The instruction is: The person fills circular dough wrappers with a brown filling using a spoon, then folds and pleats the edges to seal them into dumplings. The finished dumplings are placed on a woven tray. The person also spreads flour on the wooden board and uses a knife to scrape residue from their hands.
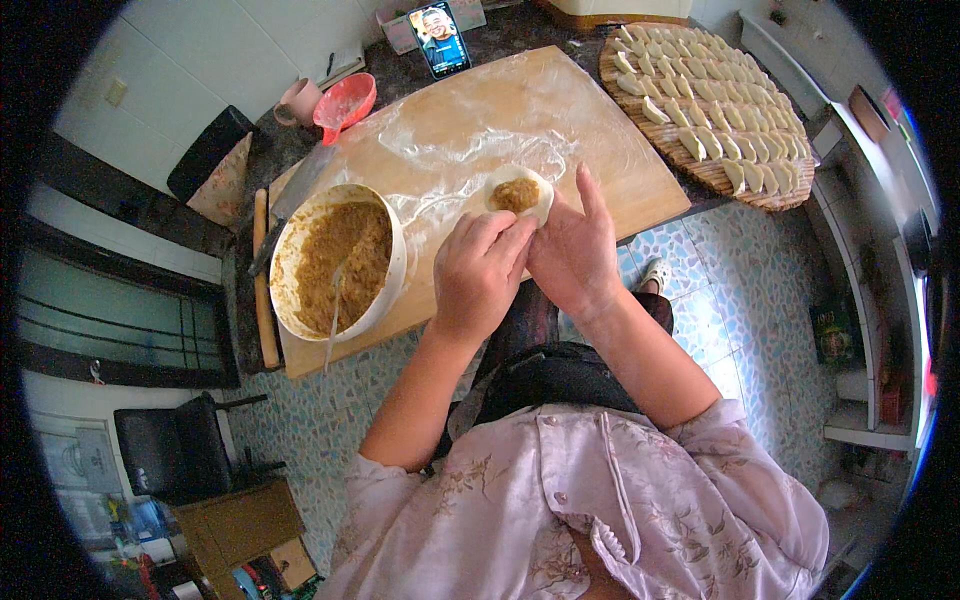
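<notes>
A round dumpling wrapper (pixel 545 196) with a mound of brown minced filling (pixel 515 195) at its middle rests on the fingers of my right hand (pixel 576 255). That hand is palm up, its thumb raised away from the dough. My left hand (pixel 480 262), seen from the back, holds the near edge of the wrapper with its fingertips. Both hands are above the front part of a floured wooden board (pixel 600 142). Left of them, a white bowl (pixel 399 259) contains more of the filling, and a metal spoon (pixel 335 307) leans in it.
Rows of shaped dumplings (pixel 712 90) cover a round slatted tray (pixel 652 127) at right. Along the board's left side lie a cleaver (pixel 300 184) and a rolling pin (pixel 261 285). Behind are a red scoop (pixel 346 105), a pink mug (pixel 300 101) and a lit phone (pixel 439 41).
</notes>
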The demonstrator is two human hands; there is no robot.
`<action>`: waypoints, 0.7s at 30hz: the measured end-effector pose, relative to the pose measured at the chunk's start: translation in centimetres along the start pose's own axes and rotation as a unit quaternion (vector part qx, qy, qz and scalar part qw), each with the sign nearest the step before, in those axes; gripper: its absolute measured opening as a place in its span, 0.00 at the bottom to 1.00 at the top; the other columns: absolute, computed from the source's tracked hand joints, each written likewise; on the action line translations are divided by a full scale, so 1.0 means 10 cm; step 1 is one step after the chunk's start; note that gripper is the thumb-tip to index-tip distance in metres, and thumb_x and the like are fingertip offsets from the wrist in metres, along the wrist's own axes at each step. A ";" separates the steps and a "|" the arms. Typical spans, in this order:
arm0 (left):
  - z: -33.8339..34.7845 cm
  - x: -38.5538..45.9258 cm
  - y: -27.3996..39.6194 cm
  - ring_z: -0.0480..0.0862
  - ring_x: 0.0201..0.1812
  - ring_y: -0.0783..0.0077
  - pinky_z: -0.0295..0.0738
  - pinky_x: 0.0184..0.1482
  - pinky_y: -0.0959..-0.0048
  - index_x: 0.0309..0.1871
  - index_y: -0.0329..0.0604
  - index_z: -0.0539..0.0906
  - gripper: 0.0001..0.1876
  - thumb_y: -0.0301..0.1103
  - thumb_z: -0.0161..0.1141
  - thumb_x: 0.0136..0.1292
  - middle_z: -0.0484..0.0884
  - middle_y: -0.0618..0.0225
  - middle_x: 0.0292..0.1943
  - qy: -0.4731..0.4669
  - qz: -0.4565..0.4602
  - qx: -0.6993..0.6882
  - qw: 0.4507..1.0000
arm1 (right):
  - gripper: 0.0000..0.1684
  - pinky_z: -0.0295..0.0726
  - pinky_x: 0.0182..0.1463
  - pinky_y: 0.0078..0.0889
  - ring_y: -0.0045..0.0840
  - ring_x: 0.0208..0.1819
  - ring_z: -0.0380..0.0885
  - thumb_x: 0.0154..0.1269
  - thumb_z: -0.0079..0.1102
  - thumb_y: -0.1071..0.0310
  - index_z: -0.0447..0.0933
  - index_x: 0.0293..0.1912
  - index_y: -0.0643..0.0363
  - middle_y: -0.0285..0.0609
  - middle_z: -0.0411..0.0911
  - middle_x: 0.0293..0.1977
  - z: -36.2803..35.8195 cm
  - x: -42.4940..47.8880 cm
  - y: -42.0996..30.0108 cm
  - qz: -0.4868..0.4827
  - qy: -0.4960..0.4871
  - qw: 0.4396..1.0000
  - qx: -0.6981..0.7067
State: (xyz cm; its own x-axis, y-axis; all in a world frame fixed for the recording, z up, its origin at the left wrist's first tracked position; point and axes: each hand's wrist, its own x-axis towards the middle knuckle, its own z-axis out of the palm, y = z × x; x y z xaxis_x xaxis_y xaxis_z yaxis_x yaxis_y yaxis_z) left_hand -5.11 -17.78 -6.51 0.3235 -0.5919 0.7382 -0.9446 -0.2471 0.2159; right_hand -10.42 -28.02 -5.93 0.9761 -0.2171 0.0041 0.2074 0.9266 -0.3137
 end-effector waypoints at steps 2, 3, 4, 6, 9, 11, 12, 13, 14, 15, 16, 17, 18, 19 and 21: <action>0.01 -0.02 -0.02 0.76 0.33 0.62 0.71 0.35 0.68 0.35 0.43 0.81 0.08 0.26 0.61 0.49 0.77 0.65 0.31 0.005 -0.009 -0.006 1.000 | 0.35 0.57 0.60 0.34 0.32 0.54 0.64 0.66 0.25 0.42 0.61 0.55 0.63 0.45 0.67 0.50 0.01 -0.01 0.02 -0.010 -0.006 1.000 0.011; 0.02 -0.02 -0.04 0.76 0.33 0.62 0.71 0.35 0.67 0.36 0.43 0.81 0.09 0.26 0.61 0.49 0.77 0.65 0.32 0.015 -0.012 -0.009 1.000 | 0.35 0.57 0.60 0.34 0.32 0.54 0.64 0.66 0.25 0.42 0.61 0.56 0.62 0.45 0.67 0.51 0.02 -0.01 0.02 -0.016 -0.009 1.000 0.017; 0.03 -0.04 -0.05 0.76 0.33 0.61 0.71 0.36 0.67 0.36 0.43 0.81 0.09 0.26 0.60 0.49 0.77 0.65 0.32 0.025 -0.014 -0.012 1.000 | 0.34 0.56 0.61 0.34 0.32 0.55 0.63 0.66 0.25 0.43 0.60 0.56 0.62 0.45 0.66 0.51 -0.01 -0.01 0.03 -0.019 -0.012 0.999 0.025; 0.00 -0.11 -0.04 0.76 0.34 0.61 0.71 0.37 0.67 0.38 0.44 0.81 0.10 0.25 0.60 0.49 0.77 0.64 0.33 0.012 -0.024 -0.012 1.000 | 0.34 0.55 0.62 0.34 0.32 0.55 0.62 0.66 0.25 0.44 0.59 0.57 0.62 0.45 0.66 0.51 -0.08 0.02 0.05 -0.024 -0.022 0.999 0.042; 0.00 -0.11 -0.06 0.76 0.37 0.60 0.72 0.39 0.66 0.41 0.45 0.80 0.14 0.24 0.60 0.48 0.77 0.64 0.36 -0.006 -0.018 -0.016 1.000 | 0.33 0.54 0.62 0.35 0.33 0.55 0.62 0.66 0.26 0.44 0.59 0.57 0.62 0.46 0.65 0.52 -0.06 0.01 0.04 -0.023 0.008 0.999 0.046; 0.01 -0.09 -0.08 0.76 0.34 0.62 0.72 0.36 0.66 0.43 0.46 0.79 0.17 0.23 0.59 0.46 0.75 0.66 0.35 0.000 0.002 -0.016 1.000 | 0.33 0.55 0.61 0.36 0.34 0.55 0.62 0.65 0.28 0.43 0.58 0.57 0.61 0.45 0.65 0.52 -0.13 0.04 0.04 -0.021 -0.001 0.998 0.060; 0.01 -0.10 -0.08 0.76 0.35 0.62 0.72 0.37 0.66 0.43 0.46 0.79 0.17 0.23 0.59 0.46 0.75 0.66 0.36 -0.002 0.003 -0.010 1.000 | 0.34 0.55 0.61 0.36 0.34 0.55 0.62 0.65 0.28 0.43 0.58 0.57 0.61 0.45 0.65 0.52 -0.15 0.04 0.05 -0.016 0.001 0.997 0.074; 0.01 -0.10 -0.09 0.76 0.35 0.62 0.72 0.37 0.66 0.43 0.46 0.79 0.17 0.23 0.59 0.46 0.75 0.66 0.36 -0.004 0.003 -0.004 1.000 | 0.34 0.55 0.61 0.36 0.34 0.55 0.62 0.65 0.29 0.43 0.58 0.57 0.60 0.45 0.65 0.52 -0.17 0.04 0.06 -0.011 0.004 0.996 0.089; 0.01 -0.08 -0.10 0.76 0.35 0.63 0.72 0.37 0.67 0.42 0.46 0.79 0.17 0.23 0.59 0.46 0.75 0.67 0.36 -0.007 0.003 0.002 1.000 | 0.36 0.54 0.63 0.36 0.35 0.56 0.62 0.63 0.32 0.41 0.57 0.58 0.61 0.48 0.65 0.54 -0.18 0.06 0.06 -0.011 0.004 0.995 0.104; 0.01 -0.10 -0.11 0.76 0.35 0.63 0.72 0.37 0.67 0.42 0.46 0.79 0.17 0.24 0.59 0.46 0.75 0.67 0.37 -0.010 0.004 0.001 1.000 | 0.36 0.54 0.63 0.36 0.35 0.56 0.62 0.63 0.32 0.41 0.57 0.58 0.61 0.48 0.65 0.54 -0.19 0.05 0.08 -0.009 0.005 0.995 0.101; 0.01 -0.10 -0.11 0.76 0.35 0.64 0.72 0.37 0.67 0.42 0.45 0.79 0.16 0.24 0.59 0.46 0.75 0.67 0.37 -0.014 0.004 -0.001 1.000 | 0.36 0.54 0.63 0.36 0.35 0.56 0.62 0.63 0.32 0.41 0.57 0.58 0.61 0.48 0.65 0.53 -0.19 0.05 0.09 -0.007 0.006 0.995 0.098; 0.02 -0.10 -0.13 0.76 0.35 0.64 0.72 0.37 0.68 0.42 0.45 0.79 0.16 0.24 0.59 0.46 0.75 0.68 0.37 -0.018 0.005 -0.003 1.000 | 0.36 0.54 0.63 0.36 0.35 0.56 0.62 0.63 0.32 0.41 0.57 0.58 0.61 0.48 0.65 0.53 -0.20 0.06 0.10 -0.005 0.008 0.995 0.096; 0.03 -0.11 -0.13 0.76 0.35 0.65 0.72 0.36 0.68 0.42 0.45 0.79 0.16 0.24 0.59 0.46 0.75 0.68 0.37 -0.014 0.013 -0.003 1.000 | 0.36 0.54 0.63 0.37 0.35 0.56 0.62 0.63 0.32 0.41 0.57 0.58 0.61 0.48 0.64 0.54 -0.22 0.06 0.11 -0.006 0.008 0.996 0.089; 0.05 -0.11 -0.15 0.76 0.35 0.65 0.72 0.36 0.68 0.42 0.45 0.79 0.16 0.25 0.59 0.46 0.75 0.68 0.37 -0.012 0.020 -0.004 1.000 | 0.36 0.54 0.63 0.37 0.35 0.56 0.62 0.63 0.32 0.40 0.57 0.58 0.61 0.48 0.64 0.54 -0.24 0.07 0.11 -0.008 0.009 0.997 0.082; 0.09 -0.15 -0.17 0.76 0.34 0.65 0.72 0.36 0.68 0.41 0.44 0.79 0.15 0.25 0.59 0.46 0.75 0.68 0.36 -0.002 0.031 -0.004 1.000 | 0.37 0.54 0.63 0.37 0.36 0.56 0.62 0.63 0.32 0.40 0.57 0.58 0.62 0.48 0.64 0.54 -0.26 0.05 0.12 -0.011 0.006 0.997 0.079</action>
State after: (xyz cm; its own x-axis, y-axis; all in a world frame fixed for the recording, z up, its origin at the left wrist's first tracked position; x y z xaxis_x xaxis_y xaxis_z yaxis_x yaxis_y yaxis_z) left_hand -3.93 -17.16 -8.57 0.2644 -0.6088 0.7480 -0.9633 -0.2038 0.1746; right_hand -9.88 -27.82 -8.80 0.9704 -0.2416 -0.0024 0.2381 0.9580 -0.1596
